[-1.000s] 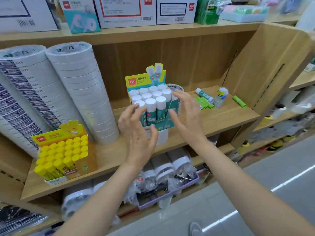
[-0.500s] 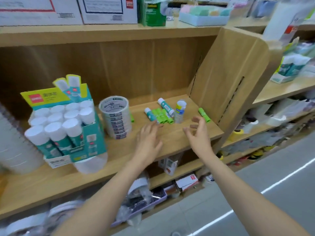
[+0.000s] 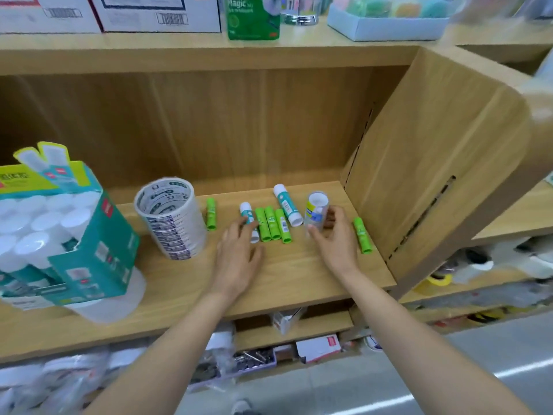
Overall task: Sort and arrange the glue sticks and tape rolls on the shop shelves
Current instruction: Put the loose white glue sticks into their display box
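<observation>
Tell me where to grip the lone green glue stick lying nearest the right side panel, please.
Pinch the green glue stick across its middle, from above, I think: it lies flat on the shelf, both long sides free, while the side panel stands close on its right.

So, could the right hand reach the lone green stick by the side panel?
Probably yes: the green stick lies bare just beside the right hand, though that hand grips a clear tube.

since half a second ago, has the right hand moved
Yes. The right hand has gone deeper into the shelf, from just short of the upright blue-and-yellow glue stick to gripping it.
</observation>
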Available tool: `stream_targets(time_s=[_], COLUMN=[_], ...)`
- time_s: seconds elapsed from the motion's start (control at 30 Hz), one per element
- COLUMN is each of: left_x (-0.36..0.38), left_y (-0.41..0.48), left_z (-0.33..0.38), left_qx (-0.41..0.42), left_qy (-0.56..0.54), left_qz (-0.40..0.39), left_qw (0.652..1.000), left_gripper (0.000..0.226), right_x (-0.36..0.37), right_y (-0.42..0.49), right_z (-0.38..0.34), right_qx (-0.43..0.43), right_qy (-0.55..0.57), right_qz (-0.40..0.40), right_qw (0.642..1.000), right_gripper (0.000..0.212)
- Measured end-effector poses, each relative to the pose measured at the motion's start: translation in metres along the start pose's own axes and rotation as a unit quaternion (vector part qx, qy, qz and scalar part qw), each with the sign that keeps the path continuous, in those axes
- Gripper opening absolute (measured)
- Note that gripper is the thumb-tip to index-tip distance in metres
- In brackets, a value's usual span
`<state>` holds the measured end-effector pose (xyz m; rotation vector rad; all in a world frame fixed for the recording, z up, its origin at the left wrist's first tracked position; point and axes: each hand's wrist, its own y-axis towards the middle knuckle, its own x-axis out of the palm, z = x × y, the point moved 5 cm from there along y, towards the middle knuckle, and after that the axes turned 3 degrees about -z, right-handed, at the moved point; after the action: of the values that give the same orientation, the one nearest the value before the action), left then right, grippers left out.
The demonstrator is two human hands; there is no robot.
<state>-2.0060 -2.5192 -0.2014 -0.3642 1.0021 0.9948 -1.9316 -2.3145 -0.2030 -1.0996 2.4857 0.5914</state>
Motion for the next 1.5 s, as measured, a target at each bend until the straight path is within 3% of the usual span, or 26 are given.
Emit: stream_targets(time_s=[0.3,0.47,0.7,0.87,0.93,1.07,1.17,1.3,1.4,1.5], left_x=[-0.006,-0.015,-0.016,-0.017,-0.017,-0.018,-0.018,-0.021,-0.025,-0.026], left_y=[0.009,0.011,0.016,0.012,0.013,0.018,0.02,0.016,0.011,0.008], left_z=[0.0,0.0,-0.011,-0.017,-0.016,-0.01,-0.012,-0.018,-0.022,-0.028], left_qx=[-0.038,-0.08,-0.165,-0.209,-0.234,-0.216,-0.201,-0.199,-0.189,-0.186], left_qy=[0.029,-0.01,0.025,-0.139,-0.217,-0.283,-0.311,-0.337,-0.352,-0.362], left_qz=[0.046,0.063,0.003,0.016,0.024,0.038,0.047,0.045,0.037,0.024], left_qw=[0.998,0.995,0.986,0.968,0.947,0.934,0.928,0.919,0.916,0.913], left_gripper=[0.03,0.013,0.031,0.029,0.026,0.024,0.035,0.04,0.041,0.039], right_x=[-0.003,-0.01,-0.01,-0.007,-0.012,-0.025,-0.003,0.049,0.065,0.065], right_y=[-0.007,-0.005,0.003,0.006,0.0,-0.021,-0.028,-0.011,-0.003,-0.006], right_z=[-0.007,0.0,0.003,0.004,-0.001,-0.04,-0.071,-0.065,-0.052,-0.055], right_qx=[-0.031,-0.01,0.014,0.034,0.02,-0.128,-0.213,-0.146,-0.085,-0.112], right_qy=[0.041,0.021,-0.022,0.004,0.005,-0.001,0.003,-0.133,-0.246,-0.276], right_qz=[-0.041,-0.026,-0.008,-0.018,0.02,0.135,0.026,-0.134,-0.162,-0.128], right_qw=[0.998,0.999,1.0,0.999,1.0,0.982,0.977,0.971,0.952,0.946], right_gripper=[0.04,0.046,0.046,0.057,0.064,0.039,0.02,0.043,0.041,0.027])
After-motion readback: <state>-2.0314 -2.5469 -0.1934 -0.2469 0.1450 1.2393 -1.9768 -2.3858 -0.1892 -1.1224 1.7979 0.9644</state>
